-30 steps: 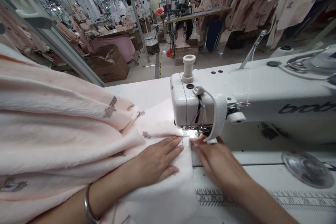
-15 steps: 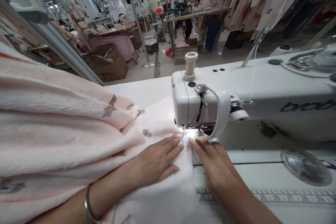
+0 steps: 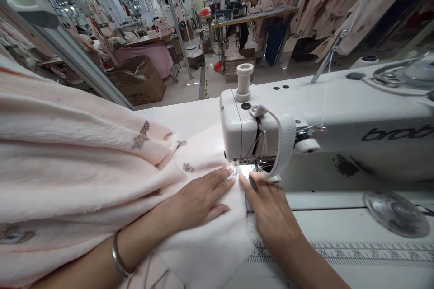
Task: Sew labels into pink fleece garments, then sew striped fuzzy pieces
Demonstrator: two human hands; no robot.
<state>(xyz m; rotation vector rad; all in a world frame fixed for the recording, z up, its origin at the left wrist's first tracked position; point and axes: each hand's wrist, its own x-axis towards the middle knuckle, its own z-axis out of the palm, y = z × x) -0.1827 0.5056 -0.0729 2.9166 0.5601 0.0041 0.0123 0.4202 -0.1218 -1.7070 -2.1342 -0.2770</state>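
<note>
Near the lower edge, a metal bangle [image 3: 118,255] is being worn on the left wrist. Pale pink cloth [image 3: 84,153], printed with small figures, is being spread in heavy folds over the left of the bench [image 3: 335,223], its flatter part being lit under the head of the white sewing machine [image 3: 232,128]. At the right, a printed ruler scale [image 3: 356,253] is being partly covered by the right forearm. The flatter cloth is being pressed by the left hand [image 3: 201,198], its fingers being laid out slightly parted, with nothing being gripped. Beside the cloth's edge, the right hand [image 3: 271,203] is being held close to the needle area, its forefinger being stretched toward the left fingertips and the others being bent; whether anything is being pinched cannot be told. Farther up, white thread [image 3: 327,86] is being carried by a metal guide [image 3: 334,49]. Beyond, a cardboard box [image 3: 142,83] is being supported by the floor, and pink garments [image 3: 325,9] are being hung at the upper right.
</note>
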